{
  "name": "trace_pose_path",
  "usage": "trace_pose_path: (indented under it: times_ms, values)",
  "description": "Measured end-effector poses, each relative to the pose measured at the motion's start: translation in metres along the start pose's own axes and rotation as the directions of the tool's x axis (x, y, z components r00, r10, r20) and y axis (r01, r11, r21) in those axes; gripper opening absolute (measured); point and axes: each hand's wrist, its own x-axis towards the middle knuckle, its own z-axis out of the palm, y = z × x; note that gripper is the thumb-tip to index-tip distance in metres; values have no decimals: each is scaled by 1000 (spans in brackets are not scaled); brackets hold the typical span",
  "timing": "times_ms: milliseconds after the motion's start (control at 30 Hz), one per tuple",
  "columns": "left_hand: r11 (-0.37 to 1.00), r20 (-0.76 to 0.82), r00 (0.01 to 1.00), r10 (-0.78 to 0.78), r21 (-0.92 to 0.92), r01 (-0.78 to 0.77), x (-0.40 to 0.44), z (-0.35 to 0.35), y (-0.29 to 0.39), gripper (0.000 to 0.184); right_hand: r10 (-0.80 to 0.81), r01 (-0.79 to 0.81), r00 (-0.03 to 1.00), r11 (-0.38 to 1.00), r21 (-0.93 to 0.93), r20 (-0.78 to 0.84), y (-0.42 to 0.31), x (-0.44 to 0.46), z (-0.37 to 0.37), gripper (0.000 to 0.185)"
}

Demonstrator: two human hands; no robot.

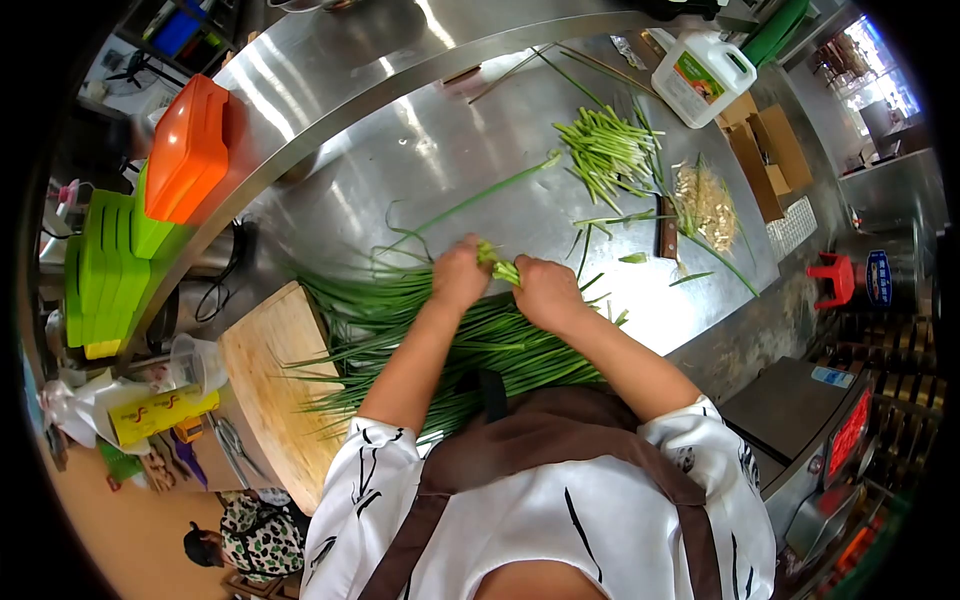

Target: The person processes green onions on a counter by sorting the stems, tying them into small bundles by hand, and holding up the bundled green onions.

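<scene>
My left hand (460,272) is closed around a small bunch of spring onions (488,252), whose long green leaves trail off to the left. Close beside it, my right hand (546,292) is closed on the pale stem ends of the same greens. Below both hands lies a big heap of long green leaves (500,352). A pile of pale green stems (606,150) rests on the steel table (350,180) beyond my right hand. Further right are a brown knife handle (667,228) and a heap of trimmed roots (706,205).
A wooden cutting board (275,365) borders the leaves on the left. A white jug (702,78) and a cardboard box (775,150) stand at the back right. Orange (188,150) and green containers (105,260) are stacked at left. Another person (258,535) is at lower left.
</scene>
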Motion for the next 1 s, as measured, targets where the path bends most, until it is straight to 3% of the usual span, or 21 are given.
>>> trace_pose_path:
  times_ms: [67, 100, 167, 200, 233, 267, 333, 433, 567, 633, 700, 767, 800, 867, 900, 1000]
  values:
    - [992, -23, 992, -126, 3, 126, 5, -9, -5, 23, 20, -20, 999, 1000, 15, 34, 1, -6, -12, 17]
    - [991, -19, 991, -132, -1, 132, 2, -12, -2, 23, 47, -44, 997, 998, 47, -61, 18, -2, -7, 18]
    - [994, 75, 991, 106, -44, -103, -5, -19, 1, 24, -6, -2, 959, 1000, -26, -282, 60, 15, -9, 18]
    - [995, 130, 987, 92, -37, -88, -9, -9, -2, 34, 29, -61, 955, 993, -100, -296, 73, 24, -18, 16]
    - [997, 134, 988, 76, -32, -72, -12, -8, 0, 34, -71, -14, 945, 966, -258, -318, 100, 34, -15, 12]
    - [993, 119, 988, 94, -81, -85, -14, -7, 1, 41, -80, -41, 961, 906, -422, -265, 115, 40, -17, 11]
    - [983, 161, 981, 113, -162, -86, -17, -7, -1, 62, -62, -38, 983, 850, -526, -171, 133, 46, -19, 11]
    - [955, 199, 970, 141, -285, -80, -16, -9, 1, 73, -115, 49, 989, 835, -548, -88, 139, 52, -24, 10]
    - [974, 121, 982, 145, -192, -120, -23, -18, 14, 83, -154, 100, 985, 872, -480, -73, 145, 55, -28, 11]
    - [984, 98, 989, 114, -146, -99, -27, -25, 16, 86, -143, 69, 974, 928, -367, -177, 142, 53, -38, 15]
    - [982, 82, 990, 111, -164, -97, -36, -30, 15, 81, -211, 135, 946, 946, -294, -245, 144, 51, -46, 21]
    - [979, 63, 991, 114, -178, -101, -49, -36, 10, 76, 72, -84, 983, 994, -64, -171, 134, 47, -64, 25]
    - [972, 83, 973, 213, -116, -203, -58, -39, 5, 68, 144, -146, 981, 989, -4, -132, 127, 44, -76, 30]
    - [934, 119, 927, 357, -64, -351, -74, -34, -1, 46, 153, -148, 966, 988, 42, -210, 138, 42, -77, 34]
    - [927, 106, 921, 374, -61, -370, -79, -27, -6, 46, 160, -143, 945, 987, 79, -286, 144, 42, -82, 37]
    - [894, 152, 887, 435, 39, -445, -79, -22, 4, 41, 249, -211, 927, 964, 159, -281, 156, 40, -99, 42]
